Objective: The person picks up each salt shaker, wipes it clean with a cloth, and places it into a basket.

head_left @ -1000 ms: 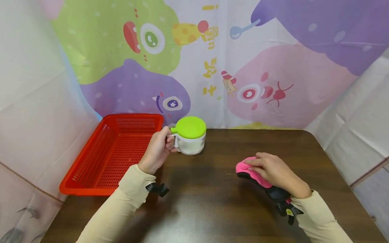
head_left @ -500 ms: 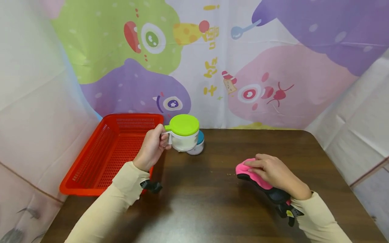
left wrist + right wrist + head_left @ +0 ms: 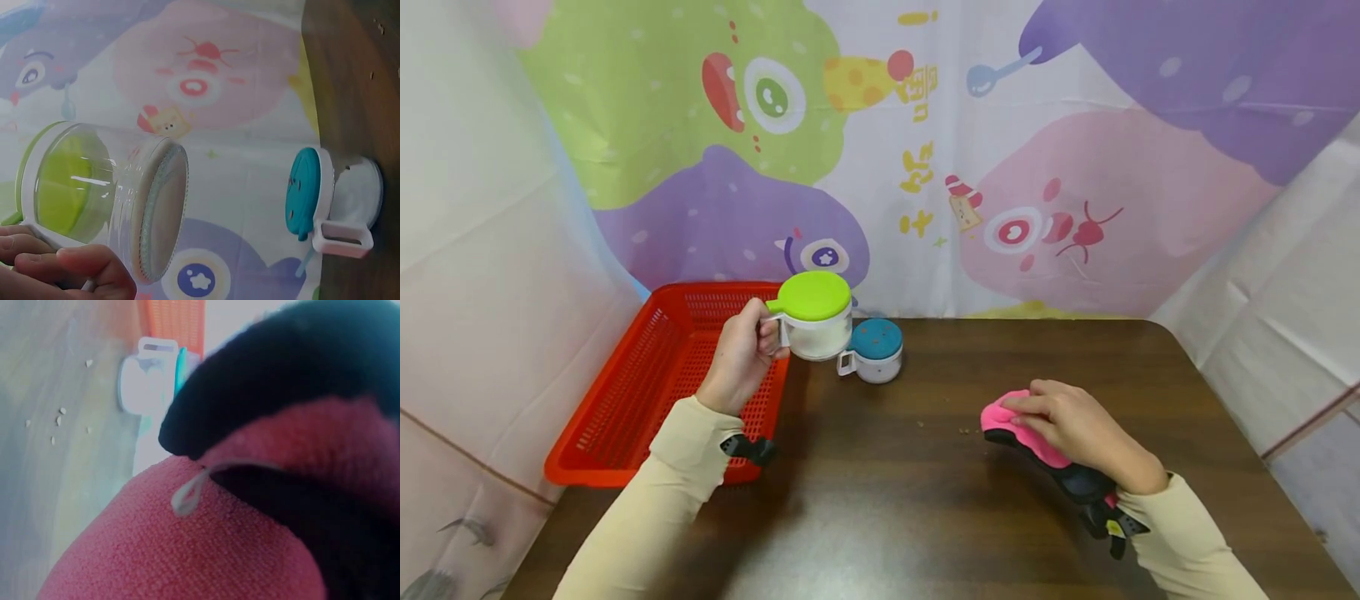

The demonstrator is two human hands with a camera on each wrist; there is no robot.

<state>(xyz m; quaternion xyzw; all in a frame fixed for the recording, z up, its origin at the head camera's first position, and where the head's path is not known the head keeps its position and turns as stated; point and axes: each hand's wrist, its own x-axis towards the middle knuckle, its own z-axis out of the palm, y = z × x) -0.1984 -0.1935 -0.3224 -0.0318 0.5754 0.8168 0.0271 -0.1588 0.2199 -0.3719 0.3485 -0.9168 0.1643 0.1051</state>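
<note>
My left hand (image 3: pixel 739 354) grips the handle of a clear seasoning jar (image 3: pixel 816 332) with a bright green lid, raised over the right side of the red basket. In the left wrist view the jar (image 3: pixel 112 181) lies sideways in the picture, fingers curled at its handle. A smaller seasoning jar (image 3: pixel 877 350) with a blue-green lid and white handle stands on the table just right of it. On the right, my right hand (image 3: pixel 1075 421) holds a pink cleaning cloth (image 3: pixel 1011 410) with black parts along its lower side. Its looped thread (image 3: pixel 187 494) shows in the right wrist view.
A red perforated basket (image 3: pixel 576 446) occupies the table's left side. Small crumbs (image 3: pixel 965 431) lie on the brown wooden table (image 3: pixel 895 508) left of the cloth. Behind it hangs a cartoon-printed curtain (image 3: pixel 910 275), with pale cloth walls at both sides.
My left hand has carried the green-lidded jar left and up toward the basket, uncovering the blue-lidded jar behind it. The right hand and pink cloth have stayed in place.
</note>
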